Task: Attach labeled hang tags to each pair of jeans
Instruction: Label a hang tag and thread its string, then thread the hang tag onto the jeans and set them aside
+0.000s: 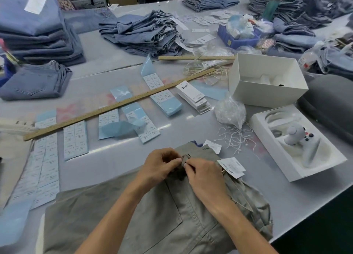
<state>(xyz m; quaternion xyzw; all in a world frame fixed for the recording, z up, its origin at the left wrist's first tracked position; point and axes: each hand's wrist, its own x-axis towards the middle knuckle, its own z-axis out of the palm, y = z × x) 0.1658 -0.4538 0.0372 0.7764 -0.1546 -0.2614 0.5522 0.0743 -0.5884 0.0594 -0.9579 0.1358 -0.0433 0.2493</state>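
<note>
At a garment table, a worker's left hand [162, 165] and right hand [203, 174] pinch the belt loop [186, 157] of grey jeans [145, 215] at the near edge, a hang tag [232, 166] just beside. Tagged denim stacks [145, 34] sit behind; loose tags [194, 99] and strings [235, 139] suggest more pairs remain.

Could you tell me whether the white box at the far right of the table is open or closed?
Open. The white box has no lid on, and its pale interior shows from above.
</note>
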